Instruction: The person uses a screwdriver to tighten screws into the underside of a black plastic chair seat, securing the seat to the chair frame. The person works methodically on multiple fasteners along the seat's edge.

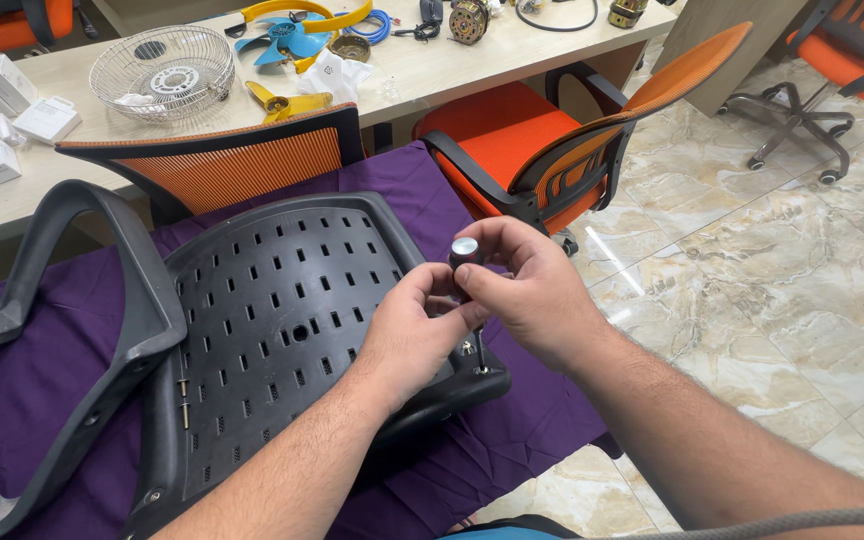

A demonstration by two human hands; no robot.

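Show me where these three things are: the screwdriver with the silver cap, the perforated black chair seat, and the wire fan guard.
screwdriver [465, 249], head view, on its silver end cap.
black chair seat [282, 300], head view, on the perforated middle.
wire fan guard [162, 72], head view, near its hub.

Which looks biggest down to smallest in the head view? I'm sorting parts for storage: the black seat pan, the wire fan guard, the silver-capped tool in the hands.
1. Seat pan, though it is nearest the camera.
2. Fan guard, farther away.
3. Tool, plainly smallest.
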